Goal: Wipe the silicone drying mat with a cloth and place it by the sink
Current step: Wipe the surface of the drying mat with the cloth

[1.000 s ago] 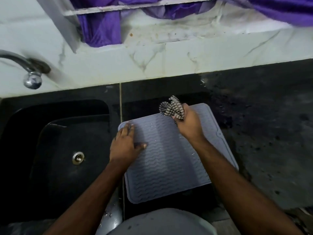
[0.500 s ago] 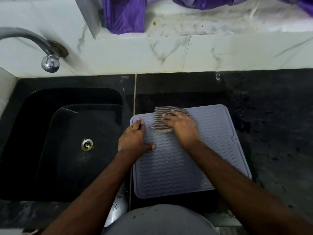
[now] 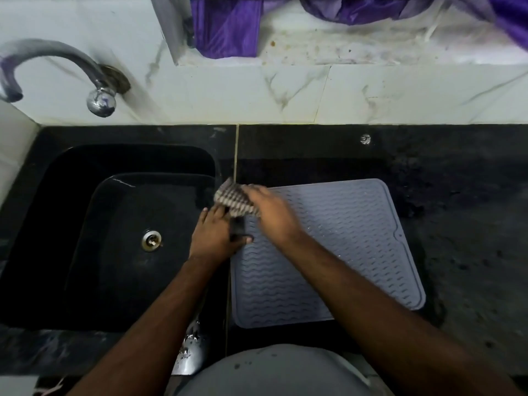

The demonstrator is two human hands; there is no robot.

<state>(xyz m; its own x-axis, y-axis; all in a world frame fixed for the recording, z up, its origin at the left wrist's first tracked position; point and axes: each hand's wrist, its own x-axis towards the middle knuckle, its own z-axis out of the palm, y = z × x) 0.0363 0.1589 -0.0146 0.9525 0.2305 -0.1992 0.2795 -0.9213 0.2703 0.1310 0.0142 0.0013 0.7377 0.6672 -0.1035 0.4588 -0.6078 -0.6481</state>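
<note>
A grey silicone drying mat [image 3: 343, 241] with a wavy ribbed surface lies flat on the black counter, just right of the sink [image 3: 120, 232]. My right hand [image 3: 271, 215] presses a striped cloth [image 3: 234, 200] onto the mat's far left corner, at the sink's edge. My left hand [image 3: 214, 235] rests palm down on the mat's left edge, thumb spread to the right, holding the mat in place. Small water drops glint on the mat's middle.
A black sink with a metal drain [image 3: 151, 240] fills the left. A chrome tap [image 3: 57, 70] juts from the marble wall above it. Purple fabric [image 3: 228, 27] hangs on the ledge behind. Dark speckled counter [image 3: 471, 224] stretches right of the mat.
My right hand has swept the cloth leftward, from the mat's far middle to its far left corner. My left hand stays pressed on the left edge. The camera has shifted left.
</note>
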